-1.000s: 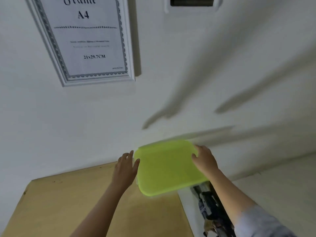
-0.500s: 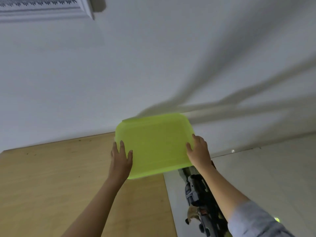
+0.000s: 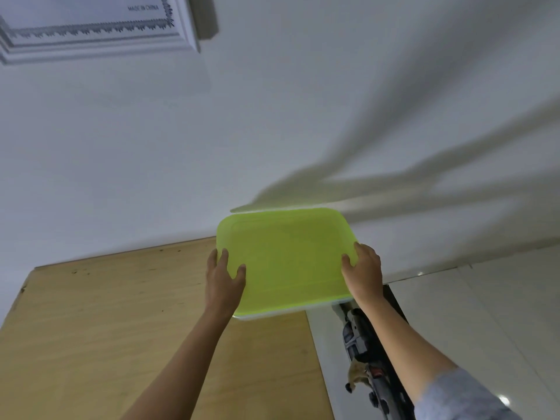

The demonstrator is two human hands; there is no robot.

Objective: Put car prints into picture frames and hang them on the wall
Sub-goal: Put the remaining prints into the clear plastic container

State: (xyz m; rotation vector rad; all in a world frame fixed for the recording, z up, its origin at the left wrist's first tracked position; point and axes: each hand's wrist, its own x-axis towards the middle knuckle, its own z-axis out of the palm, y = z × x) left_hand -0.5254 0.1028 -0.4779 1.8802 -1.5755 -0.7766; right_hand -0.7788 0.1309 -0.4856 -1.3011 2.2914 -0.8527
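A lime-green plastic lid or tray (image 3: 288, 259) with rounded corners is held up between both hands, in front of the white wall and over the far right corner of the wooden table (image 3: 121, 344). My left hand (image 3: 224, 283) grips its left edge, thumb on top. Its right edge is gripped by my right hand (image 3: 363, 274). A white picture frame (image 3: 100, 34) with its printed insert sheet hangs on the wall at the upper left; only its lower part shows. No car print is in view.
Right of the table lies a white tiled floor (image 3: 485, 328). A dark object with coloured parts (image 3: 363, 353) sits on the floor beside the table edge, partly behind my right forearm. Long shadows cross the wall.
Both hands have kept hold of the green lid. The view dipped and then rose again, so the hanging frame left the picture and came back in at the upper left.
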